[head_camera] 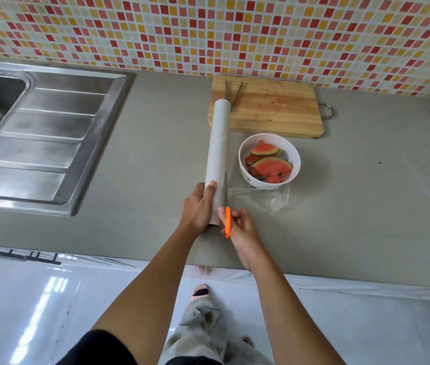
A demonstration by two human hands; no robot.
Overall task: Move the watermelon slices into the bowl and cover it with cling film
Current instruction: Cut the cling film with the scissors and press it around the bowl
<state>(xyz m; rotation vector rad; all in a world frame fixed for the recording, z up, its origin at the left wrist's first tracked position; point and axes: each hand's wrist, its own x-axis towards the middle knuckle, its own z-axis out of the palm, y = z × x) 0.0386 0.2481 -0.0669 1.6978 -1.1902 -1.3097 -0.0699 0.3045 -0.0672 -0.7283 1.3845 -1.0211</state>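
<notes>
A white bowl (pixel 295 158) on the grey counter holds several watermelon slices (pixel 271 167). Left of it lies a long cling film roll (pixel 217 151), pointing away from me. My left hand (pixel 198 208) grips the roll's near end. My right hand (pixel 242 227) holds an orange-handled knife (pixel 227 222), its thin blade running up along the roll's right side. A sheet of clear film (pixel 269 198) stretches from the roll to the counter just in front of the bowl.
A wooden cutting board (pixel 274 109) with a knife on it lies behind the bowl by the tiled wall. A steel sink with drainboard (pixel 39 143) fills the left. The counter's front edge runs near my forearms.
</notes>
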